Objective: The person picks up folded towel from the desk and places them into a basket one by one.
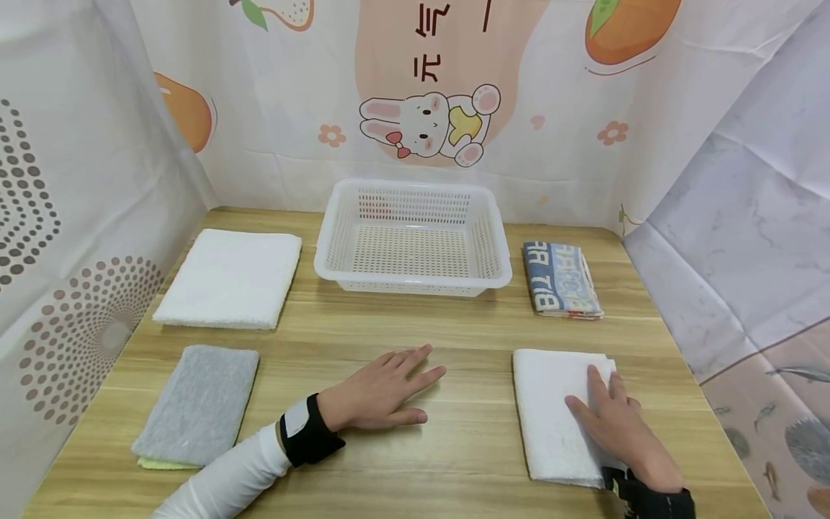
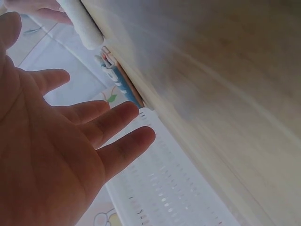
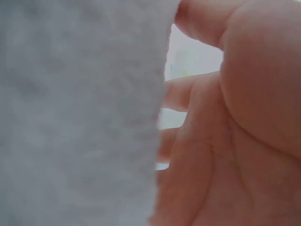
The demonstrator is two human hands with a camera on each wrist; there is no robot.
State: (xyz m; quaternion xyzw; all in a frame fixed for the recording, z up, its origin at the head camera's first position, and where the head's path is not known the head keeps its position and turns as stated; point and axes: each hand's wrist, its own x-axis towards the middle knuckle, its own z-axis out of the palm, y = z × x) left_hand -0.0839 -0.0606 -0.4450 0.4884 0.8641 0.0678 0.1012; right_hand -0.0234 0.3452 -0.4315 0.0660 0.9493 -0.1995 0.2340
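On the right of the head view lies a folded white towel (image 1: pixel 551 425). My right hand (image 1: pixel 612 422) rests on its right side with the fingers spread and fairly straight. In the right wrist view the white towel (image 3: pixel 80 113) fills the left half, and the fingertips of the right hand (image 3: pixel 225 127) are partly hidden by it. My left hand (image 1: pixel 382 389) is at the middle of the table, fingers extended and apart, holding nothing. The left wrist view shows the palm of the left hand (image 2: pixel 51 146) with nothing against it.
A white perforated basket (image 1: pixel 411 281) stands at the back centre. To its right is a folded blue patterned cloth (image 1: pixel 560 281). On the left lie a thick folded white towel (image 1: pixel 230 277) and a grey folded cloth (image 1: pixel 201 404) with a yellow-green edge beneath. Printed curtains (image 1: pixel 259 173) border the wooden table.
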